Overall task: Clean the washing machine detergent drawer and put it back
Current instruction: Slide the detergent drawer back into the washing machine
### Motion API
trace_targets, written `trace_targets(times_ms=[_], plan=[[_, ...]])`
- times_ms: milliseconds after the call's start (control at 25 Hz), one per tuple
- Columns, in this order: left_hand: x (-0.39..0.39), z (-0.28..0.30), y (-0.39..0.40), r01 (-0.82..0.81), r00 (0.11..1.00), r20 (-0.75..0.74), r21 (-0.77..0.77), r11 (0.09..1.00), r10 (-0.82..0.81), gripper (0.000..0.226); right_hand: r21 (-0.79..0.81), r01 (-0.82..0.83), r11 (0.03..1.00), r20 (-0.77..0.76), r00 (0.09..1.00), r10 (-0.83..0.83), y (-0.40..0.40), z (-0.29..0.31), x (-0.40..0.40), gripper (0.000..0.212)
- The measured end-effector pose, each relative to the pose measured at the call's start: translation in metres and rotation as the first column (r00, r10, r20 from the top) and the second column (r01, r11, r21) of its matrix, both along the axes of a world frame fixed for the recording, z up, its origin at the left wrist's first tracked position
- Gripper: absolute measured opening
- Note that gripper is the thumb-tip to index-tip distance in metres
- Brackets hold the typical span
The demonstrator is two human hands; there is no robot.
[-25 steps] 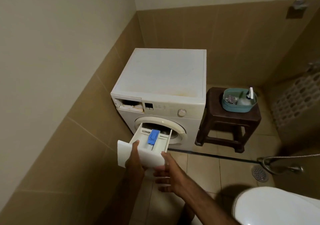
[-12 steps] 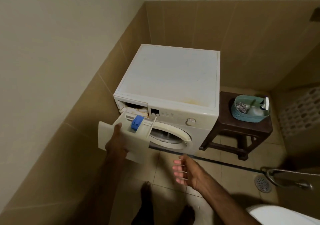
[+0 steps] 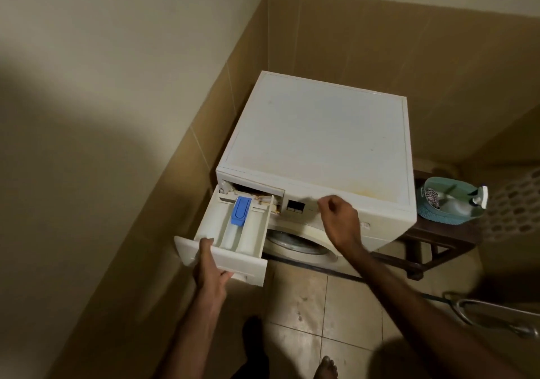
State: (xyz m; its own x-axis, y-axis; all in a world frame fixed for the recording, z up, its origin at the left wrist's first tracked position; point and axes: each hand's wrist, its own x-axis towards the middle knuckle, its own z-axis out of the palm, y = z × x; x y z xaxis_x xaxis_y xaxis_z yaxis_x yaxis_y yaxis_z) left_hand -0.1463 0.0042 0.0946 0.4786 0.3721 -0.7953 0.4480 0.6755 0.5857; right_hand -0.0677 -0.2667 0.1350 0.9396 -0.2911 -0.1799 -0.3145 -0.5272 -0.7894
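The drawer [image 3: 230,232] sits with its back end at the slot [image 3: 252,193] in the top left corner of the washer [image 3: 315,150], its front panel sticking out toward the person and tilted slightly down. The left hand [image 3: 209,267] grips the front panel from below, thumb over the top edge and fingers curled under the lower lip, the forearm reaching up from the bottom of the view. Inside the drawer are three long compartments; the middle one carries a blue cap [image 3: 241,210] at its rear half, and the other two look bare and white. The right hand [image 3: 339,218] hovers in front of the control panel [image 3: 295,205], just right of the drawer and not touching it, fingers loosely curled and holding nothing. Right of the washer stands a dark stool [image 3: 438,241] with a teal basket [image 3: 447,203] on it; the basket holds a spray bottle [image 3: 464,203] and a patterned cloth [image 3: 432,197]. A metal hose [image 3: 491,311] lies on the tiled floor [image 3: 306,320].
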Motion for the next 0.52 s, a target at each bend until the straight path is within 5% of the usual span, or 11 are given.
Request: trace_targets(times_ms=[160, 520], plan=[[0.005, -0.033, 0.021, 0.076, 0.997, 0.009, -0.001, 0.997, -0.076, 0.056, -0.425, -0.172, 0.889, 0.085, 0.970, 0.228, 0.005, -0.012, 0.070, 0.027], [0.009, -0.092, 0.020, 0.224, 0.970, 0.108, -0.031, 0.974, -0.220, 0.037, -0.687, -0.330, 0.648, -0.008, 0.895, 0.447, -0.012, -0.083, 0.137, 0.055]])
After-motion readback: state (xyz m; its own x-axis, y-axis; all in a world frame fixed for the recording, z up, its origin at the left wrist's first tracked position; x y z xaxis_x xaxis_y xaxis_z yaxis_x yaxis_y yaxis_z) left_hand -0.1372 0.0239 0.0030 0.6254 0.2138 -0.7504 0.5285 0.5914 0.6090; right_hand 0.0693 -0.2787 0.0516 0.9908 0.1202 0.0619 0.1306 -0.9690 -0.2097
